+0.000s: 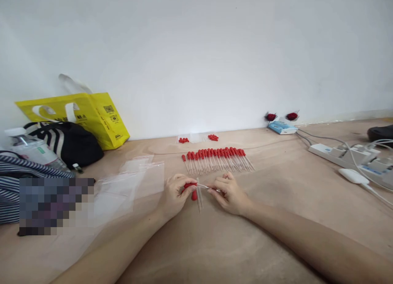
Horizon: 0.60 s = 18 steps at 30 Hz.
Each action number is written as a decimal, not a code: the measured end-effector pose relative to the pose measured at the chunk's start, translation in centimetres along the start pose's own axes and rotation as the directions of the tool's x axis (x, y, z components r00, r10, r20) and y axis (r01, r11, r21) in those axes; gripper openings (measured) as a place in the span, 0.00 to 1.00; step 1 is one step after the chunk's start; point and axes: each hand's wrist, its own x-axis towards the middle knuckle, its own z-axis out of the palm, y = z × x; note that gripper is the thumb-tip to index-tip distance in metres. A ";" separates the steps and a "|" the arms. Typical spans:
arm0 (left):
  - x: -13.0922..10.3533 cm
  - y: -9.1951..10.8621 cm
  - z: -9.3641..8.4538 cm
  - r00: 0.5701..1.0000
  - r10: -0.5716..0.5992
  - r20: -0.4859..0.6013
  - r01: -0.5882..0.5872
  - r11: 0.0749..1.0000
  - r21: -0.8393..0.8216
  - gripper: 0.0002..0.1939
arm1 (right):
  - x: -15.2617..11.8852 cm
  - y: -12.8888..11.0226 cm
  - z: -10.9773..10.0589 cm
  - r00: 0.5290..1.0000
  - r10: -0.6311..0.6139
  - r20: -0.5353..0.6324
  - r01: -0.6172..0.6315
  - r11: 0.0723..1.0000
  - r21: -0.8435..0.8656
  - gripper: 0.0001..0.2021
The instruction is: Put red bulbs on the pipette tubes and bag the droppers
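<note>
My left hand [177, 192] is closed on a red rubber bulb [190, 185], which meets one end of a clear glass dropper tube [204, 186]. The fingers of my right hand [229, 194] pinch that tube near its other end. Below my hands lie another red bulb [194, 195] and loose clear tubes [199, 200] on the table. Just beyond, a row of several droppers with red bulbs [215, 154] lies side by side, their glass tips toward me. Whether the held bulb is fully seated on its tube I cannot tell.
Small heaps of red bulbs [213, 137] lie near the wall. Clear zip bags [132, 181] spread over the left of the table [276, 218]. A yellow bag [107, 120], black bag [80, 143] and bottle [37, 149] stand left; a tissue pack [283, 127] and power strip [337, 155] lie right.
</note>
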 end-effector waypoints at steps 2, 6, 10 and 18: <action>0.0 0.0 -0.1 1.000 0.019 0.023 -0.021 0.994 0.107 0.08 | -0.1 0.1 -0.1 0.999 -0.032 0.014 0.033 0.999 -0.035 0.09; -0.2 0.1 0.0 0.997 0.036 0.061 -0.048 0.980 0.194 0.09 | -0.2 0.3 -0.1 0.996 -0.081 0.046 0.084 0.995 -0.059 0.10; -0.4 0.1 0.1 0.997 0.066 0.049 -0.075 0.975 0.209 0.09 | -0.1 0.3 0.1 0.996 -0.073 0.051 0.076 0.996 -0.055 0.09; -0.4 0.3 0.2 0.990 0.104 0.093 -0.120 0.975 0.185 0.09 | 0.2 0.7 0.3 0.991 -0.133 0.035 0.135 0.986 -0.095 0.10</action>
